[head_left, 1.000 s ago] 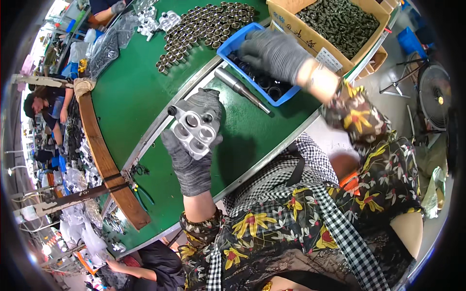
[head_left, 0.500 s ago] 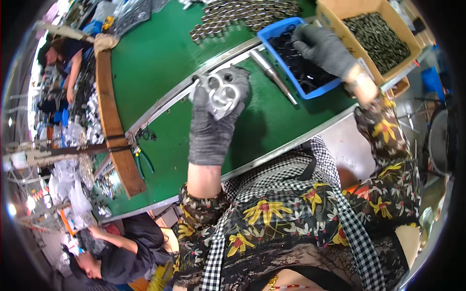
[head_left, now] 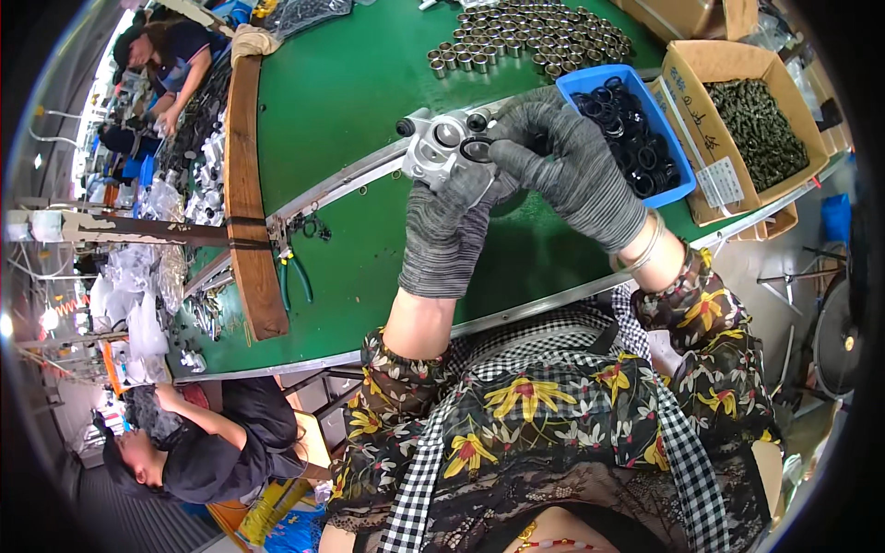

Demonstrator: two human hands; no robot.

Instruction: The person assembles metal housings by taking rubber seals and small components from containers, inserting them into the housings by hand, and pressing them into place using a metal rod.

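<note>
My left hand (head_left: 449,226), in a grey knitted glove, grips a silver cast-metal part (head_left: 426,158) with round openings and black round pieces at its corners. My right hand (head_left: 576,170), gloved alike, pinches a black rubber ring (head_left: 477,149) between thumb and fingers. That ring lies over one of the openings, on the side toward my right hand; whether it is seated there I cannot tell. Beside the right hand stands a blue bin (head_left: 671,194) holding many black rings (head_left: 636,138). Both hands are above the green table (head_left: 359,267).
A carton (head_left: 687,115) of small dark metal pieces (head_left: 765,134) stands right of the bin. Metal sleeves (head_left: 525,41) cluster at the back. A metal rail (head_left: 341,180) crosses the table. Left are a wooden beam (head_left: 242,184), pliers (head_left: 293,281) and two people (head_left: 175,69).
My right hand has come out of the blue bin leftward to the metal part, now with a black ring. The tapered metal rod beside the bin is no longer visible. The view has shifted.
</note>
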